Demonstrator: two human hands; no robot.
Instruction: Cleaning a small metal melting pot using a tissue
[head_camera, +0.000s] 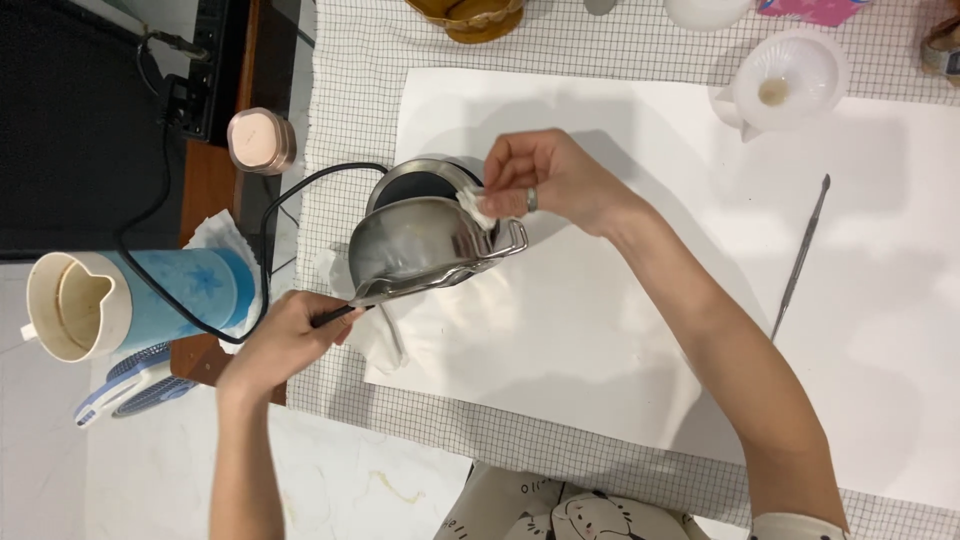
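Home craft table: gridded cloth (340, 90), kettle (130, 300).

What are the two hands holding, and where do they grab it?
The left hand holds the metal pot by its dark handle, tilted. The right hand pinches a white tissue against the pot's rim.

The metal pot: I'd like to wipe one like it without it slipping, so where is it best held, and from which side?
Probably by its thin dark handle, coming from the pot's lower left. The metal pot lies tipped on its side, the handle juts out clear of the bowl, and the left hand grips it there, leaving the rim free for the right hand with its white wipe.
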